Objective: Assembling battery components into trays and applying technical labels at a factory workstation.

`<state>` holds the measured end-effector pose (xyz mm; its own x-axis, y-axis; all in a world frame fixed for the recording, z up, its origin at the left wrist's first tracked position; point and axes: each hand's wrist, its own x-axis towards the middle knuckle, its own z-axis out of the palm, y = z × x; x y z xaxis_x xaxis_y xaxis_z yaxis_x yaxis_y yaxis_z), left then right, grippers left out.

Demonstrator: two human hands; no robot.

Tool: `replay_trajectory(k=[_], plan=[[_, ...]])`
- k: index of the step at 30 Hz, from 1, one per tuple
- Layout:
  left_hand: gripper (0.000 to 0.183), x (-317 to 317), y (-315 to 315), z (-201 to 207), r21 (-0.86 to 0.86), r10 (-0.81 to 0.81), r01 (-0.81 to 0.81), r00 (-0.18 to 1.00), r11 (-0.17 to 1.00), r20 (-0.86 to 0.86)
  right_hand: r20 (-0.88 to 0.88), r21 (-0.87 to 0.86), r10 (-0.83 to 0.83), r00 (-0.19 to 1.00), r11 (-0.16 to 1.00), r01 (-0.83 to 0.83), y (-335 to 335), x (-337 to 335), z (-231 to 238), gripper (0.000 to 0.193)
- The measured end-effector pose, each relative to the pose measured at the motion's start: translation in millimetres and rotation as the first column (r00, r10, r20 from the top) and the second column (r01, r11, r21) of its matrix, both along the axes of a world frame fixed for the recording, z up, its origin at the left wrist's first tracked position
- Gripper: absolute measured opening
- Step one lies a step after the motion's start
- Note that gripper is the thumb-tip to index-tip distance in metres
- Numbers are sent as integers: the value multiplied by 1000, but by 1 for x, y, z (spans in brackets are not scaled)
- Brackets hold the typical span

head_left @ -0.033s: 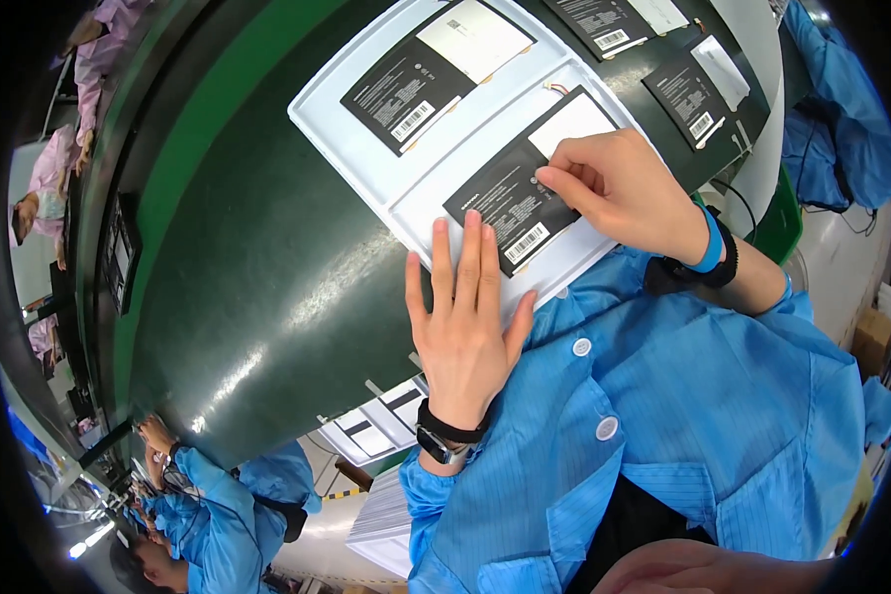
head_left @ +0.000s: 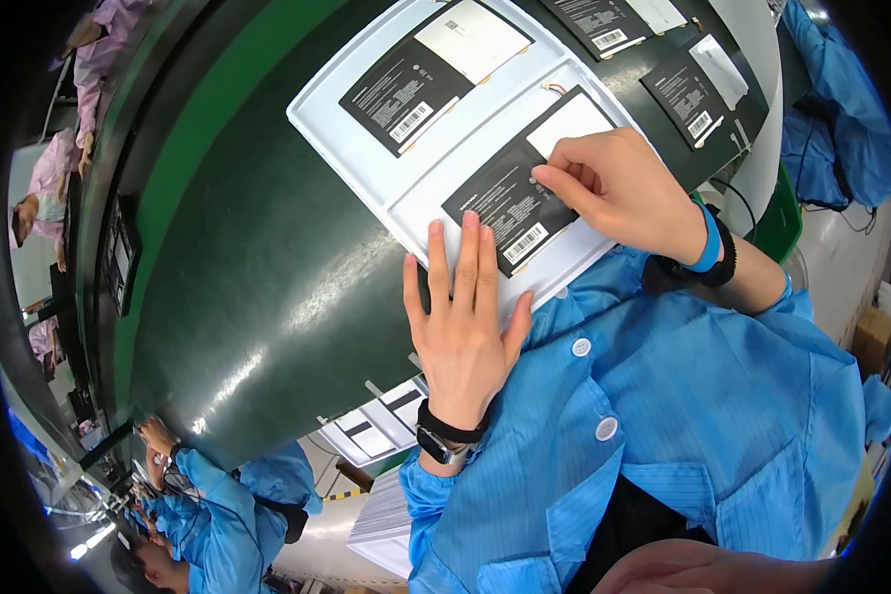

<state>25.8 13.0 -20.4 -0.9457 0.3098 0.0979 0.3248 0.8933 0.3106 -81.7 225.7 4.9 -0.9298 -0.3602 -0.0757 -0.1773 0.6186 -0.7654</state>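
4 black battery packs [head_left: 510, 203], 1 tray [head_left: 366, 158]

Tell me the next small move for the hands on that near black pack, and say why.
Probably slide the right hand along the black pack to press it flat into its tray pocket. The right fingertips already rest on the pack's top face, and the left hand lies flat with its fingers on the tray's near edge, bracing it, so both hands look set for a pressing stroke.

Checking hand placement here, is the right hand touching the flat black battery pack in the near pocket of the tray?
Touching. The head view shows the right hand with fingertips pressed on the black battery pack, no gap visible.
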Motion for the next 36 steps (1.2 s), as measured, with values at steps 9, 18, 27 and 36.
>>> replay_trajectory(k=[9, 18, 27, 36], plan=[[76, 2, -2, -6, 1, -12, 12, 1000, 1000, 2, -539, 152, 184, 822, 981, -120, 0, 15, 11, 12], [93, 5, 0, -6, 15, -8, 8, 1000, 1000, 18, -307, 503, 475, 824, 816, -283, 0, 27, -11, 87], [93, 6, 4, -1, -8, -9, 10, 1000, 1000, 18, -259, 419, 584, 769, 785, -456, 17, 49, -5, 88], [91, 15, -3, 22, -17, -33, 34, 998, 999, 60, -505, 149, 151, 850, 985, -86, 58, -38, 30, 47]])
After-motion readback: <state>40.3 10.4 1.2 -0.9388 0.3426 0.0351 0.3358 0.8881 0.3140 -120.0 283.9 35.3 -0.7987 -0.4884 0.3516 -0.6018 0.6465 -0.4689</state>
